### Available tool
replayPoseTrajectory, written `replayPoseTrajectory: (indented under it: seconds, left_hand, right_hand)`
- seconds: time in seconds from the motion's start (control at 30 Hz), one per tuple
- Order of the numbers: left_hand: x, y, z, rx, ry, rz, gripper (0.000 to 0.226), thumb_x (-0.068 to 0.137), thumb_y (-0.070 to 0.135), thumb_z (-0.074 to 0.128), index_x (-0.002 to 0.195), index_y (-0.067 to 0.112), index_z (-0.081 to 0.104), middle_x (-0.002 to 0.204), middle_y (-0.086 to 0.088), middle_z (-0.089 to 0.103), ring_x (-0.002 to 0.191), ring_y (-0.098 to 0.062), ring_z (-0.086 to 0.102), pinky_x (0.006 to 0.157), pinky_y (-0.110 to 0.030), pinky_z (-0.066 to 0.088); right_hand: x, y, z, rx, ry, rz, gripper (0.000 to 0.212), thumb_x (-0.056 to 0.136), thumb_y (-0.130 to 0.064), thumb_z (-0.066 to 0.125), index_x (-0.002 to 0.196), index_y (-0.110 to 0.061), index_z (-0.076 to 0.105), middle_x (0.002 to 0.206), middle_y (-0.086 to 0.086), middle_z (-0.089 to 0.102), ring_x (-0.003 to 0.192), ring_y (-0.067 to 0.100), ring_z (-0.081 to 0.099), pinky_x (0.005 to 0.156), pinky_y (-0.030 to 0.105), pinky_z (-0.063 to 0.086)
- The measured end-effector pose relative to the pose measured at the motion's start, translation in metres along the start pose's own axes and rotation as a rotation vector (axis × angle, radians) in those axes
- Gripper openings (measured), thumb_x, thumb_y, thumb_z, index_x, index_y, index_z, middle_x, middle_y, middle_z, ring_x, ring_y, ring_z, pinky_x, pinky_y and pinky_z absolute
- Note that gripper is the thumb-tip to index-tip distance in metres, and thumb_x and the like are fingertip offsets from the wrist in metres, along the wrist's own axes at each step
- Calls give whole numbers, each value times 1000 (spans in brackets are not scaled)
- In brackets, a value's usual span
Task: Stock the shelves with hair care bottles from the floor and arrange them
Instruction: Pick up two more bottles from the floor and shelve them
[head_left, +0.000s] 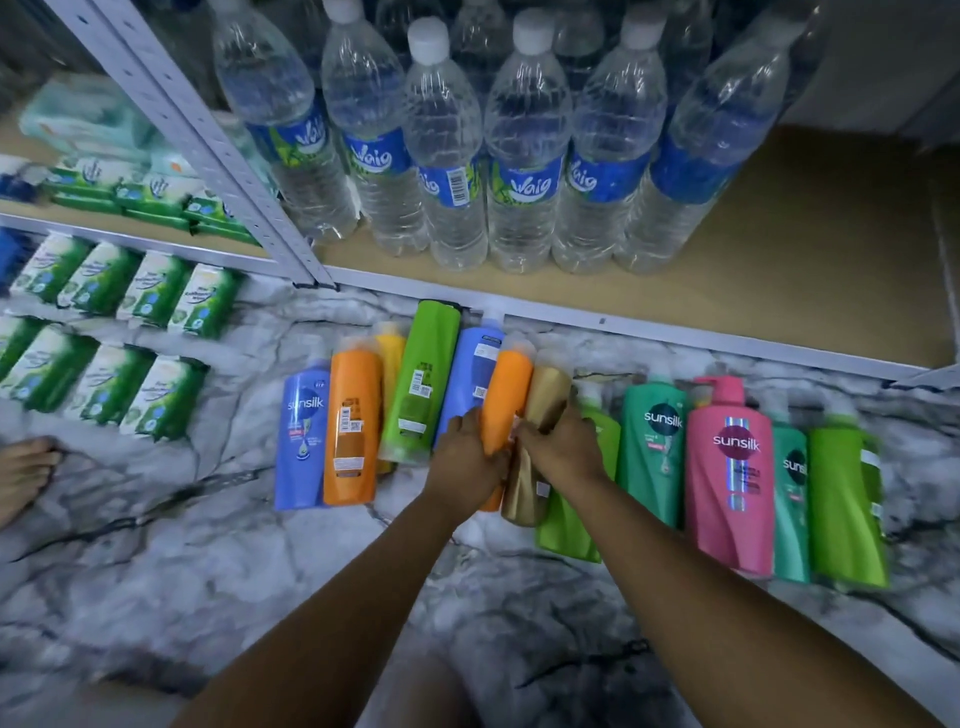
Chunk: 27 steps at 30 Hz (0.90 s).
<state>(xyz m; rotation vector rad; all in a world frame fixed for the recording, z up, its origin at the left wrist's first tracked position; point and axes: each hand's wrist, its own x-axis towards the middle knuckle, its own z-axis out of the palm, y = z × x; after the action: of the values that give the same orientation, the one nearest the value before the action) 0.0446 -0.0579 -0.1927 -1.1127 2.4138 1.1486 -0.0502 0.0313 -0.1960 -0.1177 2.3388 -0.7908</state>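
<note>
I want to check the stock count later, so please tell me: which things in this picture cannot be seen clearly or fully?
- Head view: the left hand covers the lower half of the orange bottle.
- The right hand covers the middle of the gold bottle.
- The yellow bottle lies mostly under its neighbours.
- The green packets are blurred; their print is unreadable.
- The water bottles in the back rows are cut off by the top edge.

This is a small shop. A metal rack (197, 140) with board shelves (779, 270) carries a row of identical labelled water bottles (524, 156) and stacked packets of soap (150, 197). More green packets (130, 338) and many branded shampoo bottles (732, 467) lie in rows on the marble-patterned floor (208, 545), as stock.
</note>
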Motion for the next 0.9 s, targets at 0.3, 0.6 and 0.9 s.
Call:
replayPoseTrajectory:
  seconds: [0.3, 0.6, 0.9]
  left_hand:
    - [5, -1, 4, -220, -6, -96, 56, 61, 48, 63, 108, 17, 56, 101, -8, 55, 86, -24, 60, 76, -42, 52]
    - [-8, -8, -5, -673, 1, -109, 47, 85, 6, 65, 120, 21, 37, 97, -3, 62, 79, -11, 63, 66, -21, 53]
    - [-14, -7, -14, -810, -7, -145, 44, 88, 17, 64, 120, 19, 35, 106, -6, 60, 83, -19, 64, 68, -31, 56]
  right_hand:
    - [2, 1, -6, 97, -17, 70, 47, 72, -34, 74, 108, -7, 62, 102, 11, 66, 90, 26, 64, 67, 28, 46]
    - [-14, 0, -1, 416, -108, -12, 31, 81, -15, 65, 108, -18, 49, 94, 0, 61, 78, 6, 58, 59, 21, 42]
    - [-23, 12, 19, 496, -132, -7, 41, 82, -27, 68, 117, -30, 48, 103, -3, 65, 92, 16, 64, 86, 41, 53]
